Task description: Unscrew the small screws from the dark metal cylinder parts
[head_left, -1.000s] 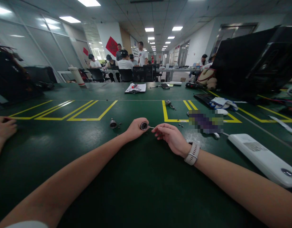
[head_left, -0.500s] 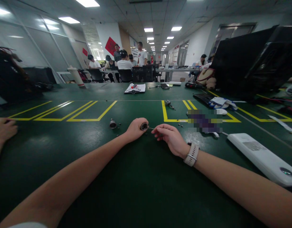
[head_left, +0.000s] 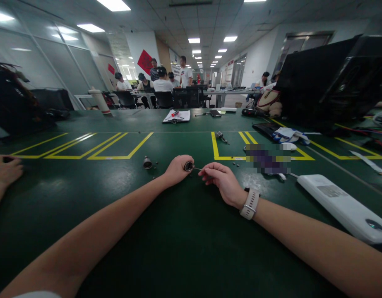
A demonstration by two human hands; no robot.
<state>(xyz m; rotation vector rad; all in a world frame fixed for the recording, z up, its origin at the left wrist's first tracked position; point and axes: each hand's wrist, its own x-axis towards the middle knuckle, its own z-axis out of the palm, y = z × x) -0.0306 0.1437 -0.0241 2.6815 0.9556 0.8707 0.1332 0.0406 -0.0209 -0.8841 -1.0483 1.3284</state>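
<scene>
My left hand (head_left: 177, 170) is closed round a dark metal cylinder (head_left: 188, 166), whose round open end faces me. Pinched between the fingers of my right hand (head_left: 221, 180) is a thin metal rod (head_left: 196, 168) that points left to the cylinder's open end. Whether its tip is inside or just touching the rim, I cannot tell. A cup-shaped metal part (head_left: 147, 162) stands left of my left hand, with a few tiny pieces (head_left: 157, 163) beside it. Small rings (head_left: 236, 164) lie beyond my right hand. Farther back is a metal part with a thin shaft (head_left: 221, 137).
Another person's hand (head_left: 6, 171) rests at the left edge. A white device (head_left: 339, 205) lies right of my right forearm, near a blurred-out object (head_left: 267, 158). Behind are a cloth (head_left: 291, 135), a black case (head_left: 327, 78) and papers (head_left: 177, 115) on the green table (head_left: 191, 240).
My hands hold nearly the same pose; the right fingers have shifted very slightly. A dark object now shows at the other person's hand on the left.
</scene>
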